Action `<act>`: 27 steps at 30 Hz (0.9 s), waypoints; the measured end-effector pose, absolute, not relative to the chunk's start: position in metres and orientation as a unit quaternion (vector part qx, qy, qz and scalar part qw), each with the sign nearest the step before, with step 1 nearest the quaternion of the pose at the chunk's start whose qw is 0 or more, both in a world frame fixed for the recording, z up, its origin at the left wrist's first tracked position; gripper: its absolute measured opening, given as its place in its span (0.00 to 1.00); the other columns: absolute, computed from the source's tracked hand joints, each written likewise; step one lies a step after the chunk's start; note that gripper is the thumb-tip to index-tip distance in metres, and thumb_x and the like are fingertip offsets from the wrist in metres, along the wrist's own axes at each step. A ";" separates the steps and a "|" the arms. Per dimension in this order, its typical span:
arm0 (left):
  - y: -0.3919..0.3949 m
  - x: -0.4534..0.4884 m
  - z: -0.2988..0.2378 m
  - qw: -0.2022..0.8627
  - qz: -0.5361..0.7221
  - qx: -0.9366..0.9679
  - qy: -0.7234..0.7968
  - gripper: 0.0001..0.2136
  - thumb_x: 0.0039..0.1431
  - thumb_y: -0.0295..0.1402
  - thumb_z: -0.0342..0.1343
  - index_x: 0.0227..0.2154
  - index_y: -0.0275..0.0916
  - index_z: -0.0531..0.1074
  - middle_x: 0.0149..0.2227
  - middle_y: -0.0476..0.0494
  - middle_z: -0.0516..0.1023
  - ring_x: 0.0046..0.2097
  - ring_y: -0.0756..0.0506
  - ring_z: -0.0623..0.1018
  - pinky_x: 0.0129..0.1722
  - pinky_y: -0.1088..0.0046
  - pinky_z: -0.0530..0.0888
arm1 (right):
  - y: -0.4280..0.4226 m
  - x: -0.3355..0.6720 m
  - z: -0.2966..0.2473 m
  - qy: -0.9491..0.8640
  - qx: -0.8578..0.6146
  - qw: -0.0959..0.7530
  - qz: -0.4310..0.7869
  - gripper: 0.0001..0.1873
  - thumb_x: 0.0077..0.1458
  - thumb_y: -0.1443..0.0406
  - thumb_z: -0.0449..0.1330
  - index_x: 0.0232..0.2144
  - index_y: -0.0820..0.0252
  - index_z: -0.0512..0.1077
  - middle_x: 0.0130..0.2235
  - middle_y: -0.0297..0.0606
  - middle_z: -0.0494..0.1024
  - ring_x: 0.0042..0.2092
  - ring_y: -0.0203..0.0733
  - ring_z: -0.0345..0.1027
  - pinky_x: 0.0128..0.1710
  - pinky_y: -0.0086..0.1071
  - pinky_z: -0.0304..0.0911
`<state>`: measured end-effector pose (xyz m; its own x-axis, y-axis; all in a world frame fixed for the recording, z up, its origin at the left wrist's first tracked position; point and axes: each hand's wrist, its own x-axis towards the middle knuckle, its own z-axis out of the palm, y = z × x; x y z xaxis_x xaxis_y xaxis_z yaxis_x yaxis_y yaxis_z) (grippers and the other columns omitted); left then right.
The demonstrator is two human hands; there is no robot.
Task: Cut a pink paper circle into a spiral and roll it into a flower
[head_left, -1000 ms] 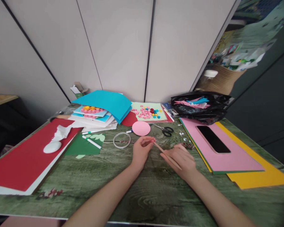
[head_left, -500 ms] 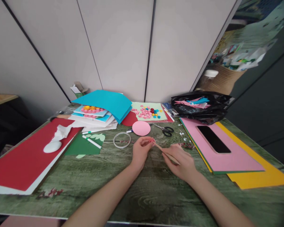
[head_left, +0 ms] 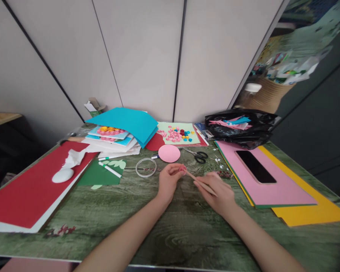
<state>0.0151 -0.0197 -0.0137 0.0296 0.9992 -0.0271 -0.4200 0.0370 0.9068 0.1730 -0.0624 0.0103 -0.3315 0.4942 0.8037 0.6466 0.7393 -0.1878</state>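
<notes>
Between thumb and fingers, my left hand (head_left: pixel 170 180) pinches a small pink paper piece (head_left: pixel 183 169), partly hidden by the fingertips. My right hand (head_left: pixel 217 192) is closed on a thin wooden stick (head_left: pixel 193 176), whose tip meets the pink piece. Just beyond my left hand lies a pink paper oval (head_left: pixel 169 153). To its right are black-handled scissors (head_left: pixel 200 156), and a roll of clear tape (head_left: pixel 146 167) lies to the left. Small pink, yellow, blue and red paper pieces (head_left: pixel 175 135) are spread on a pale green sheet farther back.
On the right, a phone (head_left: pixel 255 167) rests on pink sheets (head_left: pixel 283 194) over yellow ones, with a black plastic bag (head_left: pixel 240 132) behind. At left are a red sheet (head_left: pixel 31 185), green paper (head_left: pixel 90 173) with markers, and a stack under blue sheets (head_left: pixel 127 121). A wall (head_left: pixel 141 56) closes the back.
My right hand has shifted very slightly, and the stick with it. A little more of the pink piece shows at my left fingertips. Everything else stays put.
</notes>
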 end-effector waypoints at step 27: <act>-0.017 0.015 -0.023 0.587 0.564 0.422 0.400 0.10 0.44 0.27 0.62 0.33 0.34 0.72 0.36 0.39 0.80 0.39 0.46 0.78 0.46 0.65 0.72 | -0.062 0.171 0.014 -0.820 -0.349 0.448 -0.073 0.09 0.52 0.73 0.59 0.37 0.60 0.69 0.28 0.35 0.77 0.29 0.35 0.69 0.34 0.33 0.63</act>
<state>0.0148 -0.0169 -0.0235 0.0449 0.9990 0.0055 -0.3245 0.0094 0.9458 0.1706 -0.0622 0.0143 -0.3552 0.5070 0.7854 0.6378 0.7457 -0.1929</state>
